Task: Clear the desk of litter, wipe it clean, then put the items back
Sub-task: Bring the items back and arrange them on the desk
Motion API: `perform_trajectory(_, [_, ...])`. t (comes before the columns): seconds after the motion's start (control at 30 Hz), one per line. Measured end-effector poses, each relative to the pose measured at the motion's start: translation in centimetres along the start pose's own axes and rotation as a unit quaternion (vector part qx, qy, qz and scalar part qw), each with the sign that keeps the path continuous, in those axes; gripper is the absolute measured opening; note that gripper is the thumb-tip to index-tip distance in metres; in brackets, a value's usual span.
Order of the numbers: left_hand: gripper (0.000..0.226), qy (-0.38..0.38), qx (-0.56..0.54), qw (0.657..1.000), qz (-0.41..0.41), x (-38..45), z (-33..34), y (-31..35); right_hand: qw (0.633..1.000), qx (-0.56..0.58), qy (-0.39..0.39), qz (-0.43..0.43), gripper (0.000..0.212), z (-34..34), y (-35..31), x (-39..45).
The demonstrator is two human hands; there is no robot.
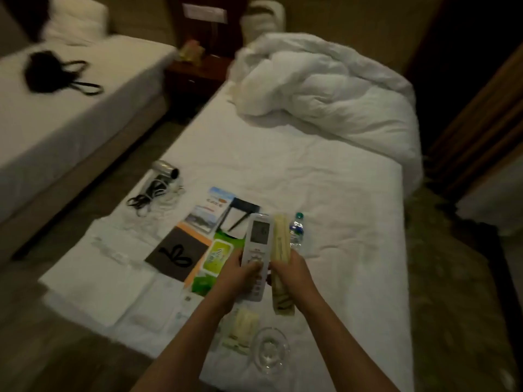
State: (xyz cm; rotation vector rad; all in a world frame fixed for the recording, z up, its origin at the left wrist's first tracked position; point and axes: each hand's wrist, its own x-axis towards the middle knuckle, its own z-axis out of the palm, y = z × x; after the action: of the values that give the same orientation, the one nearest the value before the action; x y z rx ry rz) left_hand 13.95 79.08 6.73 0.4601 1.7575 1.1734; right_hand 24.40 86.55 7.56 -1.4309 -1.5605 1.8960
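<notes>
White plastic remote control (257, 251), rigid and light, gripped low on its keypad half by the left hand (242, 274), thumb across the buttons, screen end pointing away over the bed (325, 193). Pale yellow packet (280, 261), long and flat, wrapped by the curled fingers of the right hand (290, 271) at about mid-length; probably thin wrapper, soft enough to crease, slippery enough to slide if held loosely. Both held touching side by side above the sheet. Best taken around the middle, as now; no weight worth worrying about in either.

Laid out on the sheet nearby: green wet-wipes pack (218, 257), brochures (210, 209), dark folder (177, 254), water bottle (296, 229) just beyond the packet, hair dryer (165, 169) with tangled cord, 1 more yellow packet (244, 329). Glass ashtray (268, 349) nearest the bed's edge: heavier, breakable, smooth, best lifted by the rim. Desk itself out of view.
</notes>
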Motion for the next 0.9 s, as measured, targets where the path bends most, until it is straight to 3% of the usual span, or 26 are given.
perform_trajectory(0.17, [0.011,0.126,-0.027,0.992,0.012,-5.9,-9.9,-1.5,0.985,-0.090,-0.131,-0.066,0.016,9.8,-2.4,-3.1])
perform_trajectory(0.37, [0.016,0.302,-0.098,0.948,-0.017,-14.8,-21.1,-5.7,0.924,-0.215,-0.300,-0.104,0.015,23.6,-2.6,-8.5])
perform_trajectory(0.57, [0.021,0.445,-0.218,0.867,-0.047,-26.1,-31.3,-11.4,0.835,-0.299,-0.433,-0.164,0.021,39.7,0.4,-17.0])
perform_trajectory(0.63, [0.023,0.492,-0.242,0.835,-0.040,-29.8,-34.5,-13.6,0.806,-0.296,-0.483,-0.171,0.013,44.2,1.5,-20.3])
perform_trajectory(0.7, [0.026,0.535,-0.252,0.806,-0.033,-33.1,-37.6,-15.9,0.775,-0.312,-0.520,-0.176,0.023,48.6,2.9,-23.2])
perform_trajectory(0.77, [0.028,0.567,-0.266,0.779,-0.030,-35.9,-40.5,-18.4,0.750,-0.336,-0.545,-0.165,0.032,52.7,4.4,-25.9])
perform_trajectory(0.9, [0.030,0.610,-0.293,0.736,-0.029,-40.6,-44.7,-22.8,0.710,-0.347,-0.595,-0.147,0.023,58.3,7.5,-30.7])
